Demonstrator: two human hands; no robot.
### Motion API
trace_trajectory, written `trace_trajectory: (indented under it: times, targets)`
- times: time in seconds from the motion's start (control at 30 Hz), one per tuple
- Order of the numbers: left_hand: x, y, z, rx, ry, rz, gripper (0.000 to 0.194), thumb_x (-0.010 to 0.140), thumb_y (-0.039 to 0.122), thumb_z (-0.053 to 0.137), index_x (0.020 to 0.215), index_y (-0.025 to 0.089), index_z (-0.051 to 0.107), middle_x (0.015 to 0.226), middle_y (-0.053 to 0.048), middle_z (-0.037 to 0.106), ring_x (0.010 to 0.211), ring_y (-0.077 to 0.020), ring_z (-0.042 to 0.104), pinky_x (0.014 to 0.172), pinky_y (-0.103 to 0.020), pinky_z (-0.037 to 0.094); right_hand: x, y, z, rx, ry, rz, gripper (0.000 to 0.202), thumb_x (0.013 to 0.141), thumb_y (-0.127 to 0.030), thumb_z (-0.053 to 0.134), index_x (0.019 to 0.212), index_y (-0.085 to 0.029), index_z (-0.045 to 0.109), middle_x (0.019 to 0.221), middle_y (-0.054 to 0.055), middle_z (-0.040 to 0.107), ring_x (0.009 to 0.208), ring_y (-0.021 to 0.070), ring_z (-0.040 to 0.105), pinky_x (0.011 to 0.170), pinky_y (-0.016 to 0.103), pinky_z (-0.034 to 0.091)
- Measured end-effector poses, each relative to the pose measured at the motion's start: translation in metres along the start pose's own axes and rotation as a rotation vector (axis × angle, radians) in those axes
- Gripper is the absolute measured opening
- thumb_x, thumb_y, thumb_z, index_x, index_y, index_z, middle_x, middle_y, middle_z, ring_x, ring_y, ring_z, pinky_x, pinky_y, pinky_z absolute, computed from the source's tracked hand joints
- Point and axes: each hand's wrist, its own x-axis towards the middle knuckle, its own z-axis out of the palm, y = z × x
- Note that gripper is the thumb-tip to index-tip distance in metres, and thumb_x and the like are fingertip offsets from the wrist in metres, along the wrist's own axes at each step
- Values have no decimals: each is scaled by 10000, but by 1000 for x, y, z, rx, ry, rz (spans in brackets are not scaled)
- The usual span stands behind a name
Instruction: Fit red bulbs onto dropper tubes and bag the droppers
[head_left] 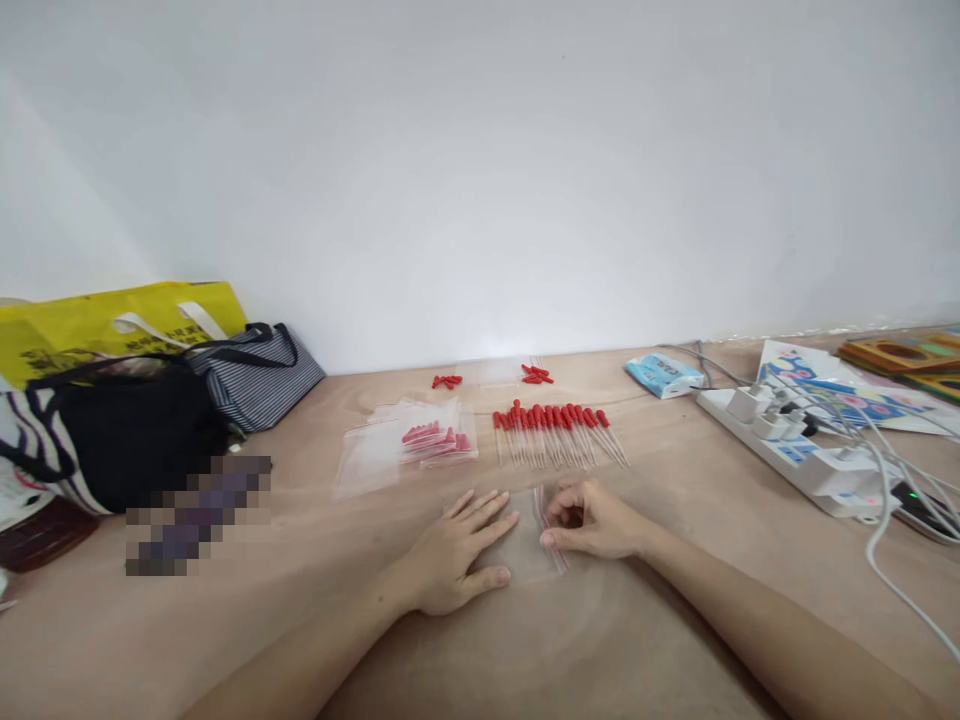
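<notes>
My left hand [466, 553] lies flat with fingers spread on a clear zip bag [529, 555] on the table. At the bag's right edge, beside its zip strip, the fingers of my right hand [592, 522] are pinched on the plastic. Just beyond my hands is a row of clear droppers with red bulbs [555, 418]. Left of that row, several clear bags [371, 455] overlap, some with red bulbs inside. Two small groups of red bulbs, left [448, 382] and right [537, 375], lie near the wall.
A striped bag [262, 375], a black bag [142, 430] and a yellow bag [97, 320] stand at left. To the right are a blue packet [664, 375], a white power strip [795, 455] with cables, and printed sheets [855, 395].
</notes>
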Motion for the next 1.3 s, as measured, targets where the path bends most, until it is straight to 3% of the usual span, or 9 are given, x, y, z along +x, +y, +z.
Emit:
trace_trajectory:
  times: [0.17, 0.3, 0.53, 0.77, 0.9, 0.97, 1.1, 1.2, 1.3]
  targets:
    - [7, -3, 0, -17, 23, 2, 580, 824, 534, 360, 1333, 284, 236, 1417, -34, 189, 1295, -242, 164, 1056, -461, 122, 2, -4, 13, -122, 157, 54, 222, 654, -347, 634, 560, -176, 528, 664, 8, 514, 654, 127, 479, 589, 241, 353]
    - [7, -3, -1, -21, 19, -1, 596, 823, 539, 358, 1341, 294, 197, 1422, -33, 156, 1297, -240, 153, 1055, -459, 125, 4, 3, 16, 52, 234, 85, 272, 721, -332, 559, 516, -181, 461, 632, 9, 489, 626, 123, 459, 580, 245, 355]
    - [7, -5, 0, -69, 45, -32, 603, 845, 481, 367, 1358, 258, 142, 1411, -38, 209, 1292, -214, 183, 1067, -425, 141, 4, 10, 15, 448, 94, 188, 425, 710, -602, 475, 658, -181, 459, 595, -14, 515, 495, 80, 396, 476, 215, 304]
    - [3, -11, -1, -120, 86, 8, 465, 882, 343, 360, 1328, 288, 243, 1380, 1, 300, 1276, -183, 239, 1065, -419, 171, 5, 5, 1, 546, -120, 264, 487, 712, -642, 421, 690, -162, 500, 347, -100, 353, 287, 38, 236, 357, 196, 180]
    - [4, -12, -1, -104, 53, -3, 479, 879, 375, 354, 1333, 295, 223, 1392, -1, 266, 1286, -197, 208, 1063, -446, 149, 9, 12, -7, 492, -138, 283, 489, 733, -611, 402, 633, -150, 531, 459, -44, 499, 290, 25, 237, 333, 196, 168]
    - [4, -13, 0, -103, 56, -6, 482, 876, 395, 352, 1332, 296, 229, 1396, -4, 253, 1289, -204, 197, 1063, -451, 143, 16, 20, -12, 380, -24, 299, 424, 738, -544, 442, 573, -159, 509, 489, -25, 530, 323, 36, 303, 351, 190, 223]
    - [5, -14, 2, -97, 63, -7, 474, 874, 405, 351, 1324, 290, 258, 1392, -6, 264, 1290, -205, 193, 1066, -446, 140, 45, 36, -26, -20, 455, 362, 201, 674, -345, 562, 569, -184, 503, 535, -21, 550, 508, 101, 496, 495, 205, 365]
    - [5, -14, 2, -100, 85, 1, 465, 871, 405, 360, 1315, 293, 280, 1385, -6, 281, 1284, -209, 211, 1063, -448, 151, 73, 42, -32, -119, 587, 418, 93, 671, -271, 551, 692, -181, 545, 686, 16, 604, 661, 134, 553, 613, 233, 397]
    - [5, -13, 2, -102, 95, 8, 462, 868, 404, 367, 1310, 292, 293, 1381, -9, 291, 1280, -215, 225, 1059, -451, 162, 99, 44, -31, -168, 652, 480, 217, 677, -278, 550, 861, -163, 540, 775, 54, 612, 759, 166, 561, 667, 263, 399]
